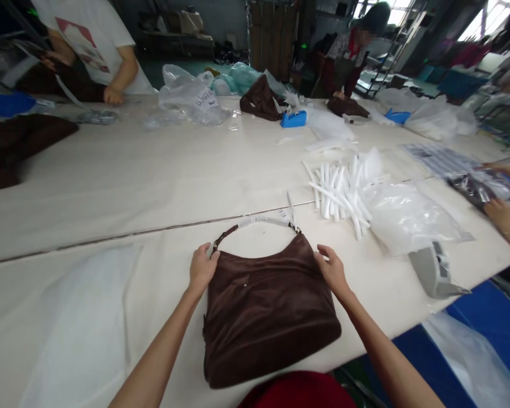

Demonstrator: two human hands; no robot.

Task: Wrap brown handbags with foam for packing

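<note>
The left hand [203, 267] grips the brown bag [272, 311] by its upper left corner, fingers nearly closed; the right hand [330, 268], loosely open, touches the opposite edge.

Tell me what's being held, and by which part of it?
A brown handbag: the left hand holds its upper left corner. The right hand touches the upper right edge; its grip is unclear.

The pale table [110, 187] (seam [178, 226] and all) bears a brown handbag [272, 306], white tubes [335, 195] and plastic bags [408, 218].
</note>
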